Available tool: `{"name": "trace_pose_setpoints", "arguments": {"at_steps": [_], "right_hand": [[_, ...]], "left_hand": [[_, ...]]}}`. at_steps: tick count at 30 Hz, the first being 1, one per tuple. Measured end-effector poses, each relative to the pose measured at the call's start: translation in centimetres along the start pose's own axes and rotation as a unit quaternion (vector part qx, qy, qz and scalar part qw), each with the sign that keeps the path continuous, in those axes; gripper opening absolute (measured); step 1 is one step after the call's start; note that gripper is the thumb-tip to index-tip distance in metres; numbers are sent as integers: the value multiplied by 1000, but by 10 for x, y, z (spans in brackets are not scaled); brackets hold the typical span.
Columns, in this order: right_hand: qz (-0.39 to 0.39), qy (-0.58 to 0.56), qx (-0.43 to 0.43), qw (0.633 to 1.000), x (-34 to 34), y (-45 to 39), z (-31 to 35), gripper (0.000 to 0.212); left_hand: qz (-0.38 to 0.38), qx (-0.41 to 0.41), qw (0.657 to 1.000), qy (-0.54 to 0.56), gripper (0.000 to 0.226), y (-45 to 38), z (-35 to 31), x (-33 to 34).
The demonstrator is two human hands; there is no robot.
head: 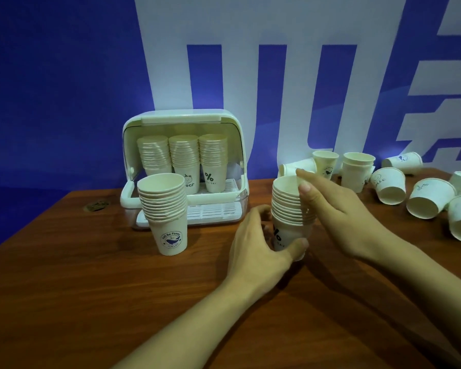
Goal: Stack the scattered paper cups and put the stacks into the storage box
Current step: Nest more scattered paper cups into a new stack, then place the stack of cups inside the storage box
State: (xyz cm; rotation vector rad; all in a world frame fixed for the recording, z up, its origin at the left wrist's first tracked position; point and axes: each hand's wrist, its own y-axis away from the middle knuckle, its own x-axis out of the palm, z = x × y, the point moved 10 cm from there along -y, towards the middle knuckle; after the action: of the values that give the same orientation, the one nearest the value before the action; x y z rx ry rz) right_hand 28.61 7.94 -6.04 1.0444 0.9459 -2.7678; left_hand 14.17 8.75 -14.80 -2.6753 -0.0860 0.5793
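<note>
Left hand (261, 245): is being curled round the bottom cup of the held stack (290, 217), thumb across the printed front, fingers wrapped behind; clamped on it.
Right hand (338, 209): is being kept against the upper rims of the same stack, thumb and forefinger pinching at the top rim, remaining fingers lying down the stack's right side.
Held stack: is being kept upright on the table (91, 302), in front of the storage box (184, 166) and to its right; a "%" mark is showing on the lowest cup.
Free stack (164, 211): is standing upright on the table, untouched, just in front of the storage box's left corner; a round blue emblem is showing on its bottom cup.
Storage box: is standing open at the table's far edge, lid raised, slatted tray showing at its base.
Stored stacks (184, 158): three are standing side by side inside the storage box, against its back.
Loose cups (423, 198): are lying scattered well to the right of the storage box, most on their sides, a few upright, some nested.
Backdrop (51, 75): blue with large white shapes, is hanging behind the storage box.
</note>
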Motion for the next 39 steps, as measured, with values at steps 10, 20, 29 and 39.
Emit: {"name": "trace_pose_setpoints", "arguments": {"at_steps": [10, 20, 29, 39], "right_hand": [[7, -106, 113, 988, 39, 4, -17, 117], [-67, -176, 106, 976, 148, -23, 30, 78], [-16, -83, 138, 987, 177, -12, 28, 97], [-3, -49, 136, 990, 179, -12, 40, 63]], "left_hand": [[-90, 112, 980, -137, 44, 23, -38, -78], [-252, -207, 941, -86, 102, 57, 69, -235], [-209, -212, 951, -87, 90, 59, 82, -225], [-240, -212, 936, -144, 83, 43, 69, -238]]}}
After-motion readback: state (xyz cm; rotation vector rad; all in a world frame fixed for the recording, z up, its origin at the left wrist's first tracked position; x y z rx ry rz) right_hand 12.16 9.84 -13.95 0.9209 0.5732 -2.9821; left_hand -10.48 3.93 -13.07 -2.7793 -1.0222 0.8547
